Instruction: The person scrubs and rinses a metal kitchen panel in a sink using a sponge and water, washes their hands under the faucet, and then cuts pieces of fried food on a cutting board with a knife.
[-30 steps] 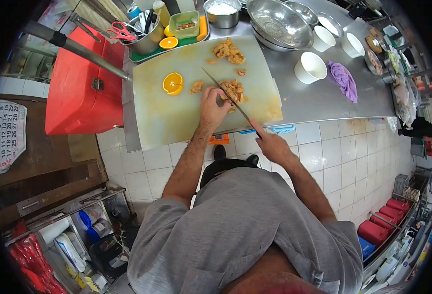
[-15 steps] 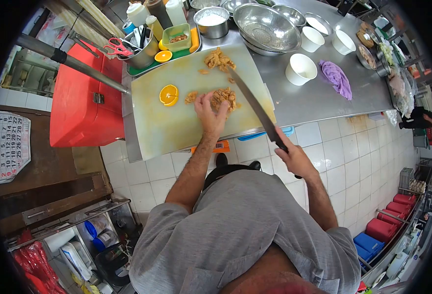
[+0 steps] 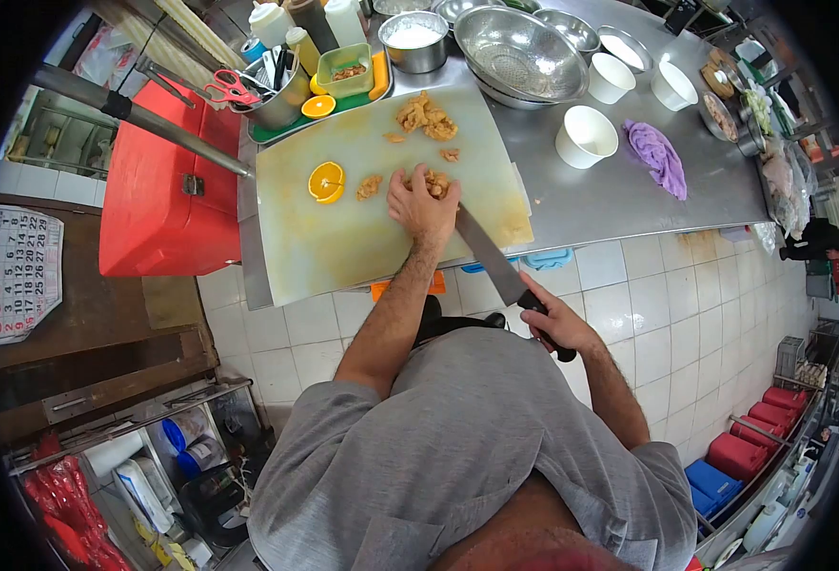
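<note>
My left hand [image 3: 423, 206] curves over a heap of browned, fried-looking meat pieces [image 3: 435, 183] on the pale cutting board [image 3: 315, 252], its fingers hiding part of the heap. In my right hand [image 3: 557, 319] is the black handle of a long kitchen knife [image 3: 488, 249]. The blade slants up and left, its tip beside the heap at the left hand's fingertips. More fried pieces [image 3: 427, 116] lie at the board's far side, with a small piece [image 3: 370, 187] left of my left hand. A cut orange half [image 3: 326, 182] rests further left.
Behind the board are a tub of utensils [image 3: 281, 100], a green container [image 3: 345, 74], a pot of white powder [image 3: 413, 48] and a large metal colander [image 3: 519, 55]. White paper bowls [image 3: 586, 138] and a purple cloth [image 3: 654, 159] occupy the counter's right. A red cooler [image 3: 157, 205] stands left.
The knife has moved down and left, its tip now beside the meat heap. My left hand has shifted slightly right over the pieces.
</note>
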The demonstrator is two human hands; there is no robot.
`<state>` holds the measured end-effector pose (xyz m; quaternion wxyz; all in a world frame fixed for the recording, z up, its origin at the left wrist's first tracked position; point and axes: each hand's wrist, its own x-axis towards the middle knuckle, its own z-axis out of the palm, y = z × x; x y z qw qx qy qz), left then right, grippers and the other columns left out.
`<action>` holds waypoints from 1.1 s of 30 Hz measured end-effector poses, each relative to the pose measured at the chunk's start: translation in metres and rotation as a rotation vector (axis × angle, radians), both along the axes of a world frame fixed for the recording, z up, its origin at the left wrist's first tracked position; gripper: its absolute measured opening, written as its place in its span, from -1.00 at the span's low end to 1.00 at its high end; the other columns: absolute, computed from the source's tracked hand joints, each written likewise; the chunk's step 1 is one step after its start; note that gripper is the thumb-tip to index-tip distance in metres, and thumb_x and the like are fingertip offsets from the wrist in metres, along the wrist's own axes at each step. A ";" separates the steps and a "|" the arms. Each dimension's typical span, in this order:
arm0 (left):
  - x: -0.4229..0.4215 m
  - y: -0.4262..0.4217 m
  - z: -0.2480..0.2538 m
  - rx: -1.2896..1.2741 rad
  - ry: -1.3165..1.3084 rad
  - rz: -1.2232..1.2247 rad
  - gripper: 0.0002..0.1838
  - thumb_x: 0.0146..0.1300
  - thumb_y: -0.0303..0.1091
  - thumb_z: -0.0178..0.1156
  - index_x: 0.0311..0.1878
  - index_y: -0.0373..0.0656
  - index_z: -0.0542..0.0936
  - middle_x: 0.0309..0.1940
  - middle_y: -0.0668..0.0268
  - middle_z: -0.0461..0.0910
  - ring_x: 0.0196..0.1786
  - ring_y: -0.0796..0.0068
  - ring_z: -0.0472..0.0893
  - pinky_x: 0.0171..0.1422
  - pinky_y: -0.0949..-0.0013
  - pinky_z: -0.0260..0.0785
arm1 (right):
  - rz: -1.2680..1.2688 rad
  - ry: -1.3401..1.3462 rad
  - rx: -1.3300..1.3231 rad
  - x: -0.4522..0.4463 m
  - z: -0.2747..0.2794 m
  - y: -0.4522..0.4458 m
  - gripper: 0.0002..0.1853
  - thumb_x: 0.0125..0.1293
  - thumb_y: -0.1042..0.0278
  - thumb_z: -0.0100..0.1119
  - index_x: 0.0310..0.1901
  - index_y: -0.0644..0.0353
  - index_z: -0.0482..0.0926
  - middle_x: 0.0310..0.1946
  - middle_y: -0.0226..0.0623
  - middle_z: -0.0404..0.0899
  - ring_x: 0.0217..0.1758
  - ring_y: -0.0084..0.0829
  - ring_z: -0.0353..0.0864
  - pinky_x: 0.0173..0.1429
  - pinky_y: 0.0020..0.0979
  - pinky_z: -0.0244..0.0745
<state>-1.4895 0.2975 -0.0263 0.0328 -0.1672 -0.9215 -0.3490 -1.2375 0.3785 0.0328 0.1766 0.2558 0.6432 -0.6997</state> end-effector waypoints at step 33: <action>0.057 0.272 0.068 0.275 -0.012 -0.617 -0.48 -0.16 -0.18 0.32 -0.04 -0.07 0.53 0.05 0.28 0.28 0.16 0.18 0.24 0.24 0.04 0.12 | -0.530 0.228 0.002 0.069 0.061 0.108 -0.24 0.33 0.40 0.03 0.43 -0.12 -0.17 -0.67 -0.40 0.36 -0.82 -0.57 0.29 -0.76 -0.50 0.24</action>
